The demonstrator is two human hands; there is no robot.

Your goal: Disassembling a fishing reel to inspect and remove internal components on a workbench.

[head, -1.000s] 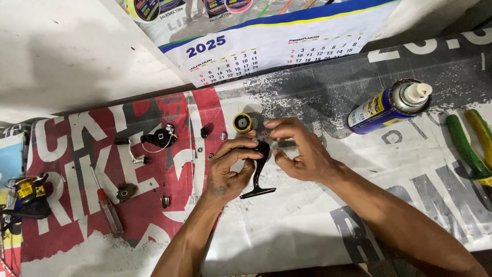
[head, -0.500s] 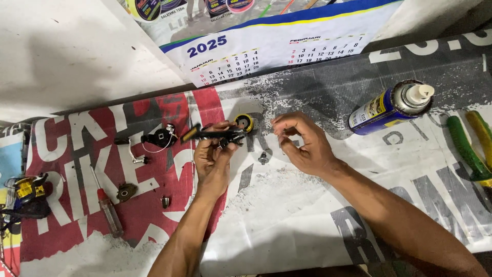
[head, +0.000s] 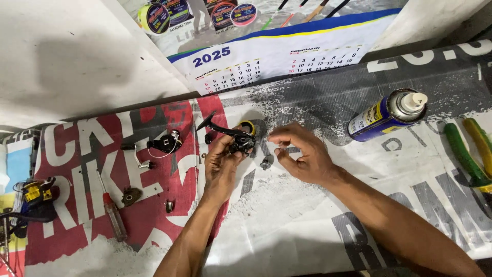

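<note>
Now, arms: two bare forearms come up from the bottom edge, over a printed sheet (head: pixel 287 225) that covers the work surface; it is worn and flaking, red with big white letters on the left, grey and white on the right.
Screwdriver: one, with a red and clear handle (head: pixel 111 215), lying on the red part of the sheet, near two small dark metal bits (head: pixel 131 195).
Left hand: the left hand (head: pixel 221 166) is closed around a black fishing reel body (head: pixel 241 141), held just above the sheet; its thin black arm sticks out up and to the left.
Right hand: the right hand (head: pixel 302 154) is just beside the reel, fingers curled, fingertips pinched together; whether anything small sits between them I cannot tell.
Small part: one round grey metal piece (head: pixel 266 163) lies on the sheet between the two hands.
Loose reel parts: a black piece with a wire loop (head: pixel 165 144) and a bent silver crank (head: pixel 136 156), left of the hands.
Spray can: one, blue and yellow, with a white cap (head: pixel 387 114), lying on its side to the right.
Pliers handles: two, one green and one yellow (head: pixel 469 151), at the right edge.
Calendar: one glossy white calendar sheet with a blue band (head: pixel 271 56), furthest off, against the rough white wall.
</note>
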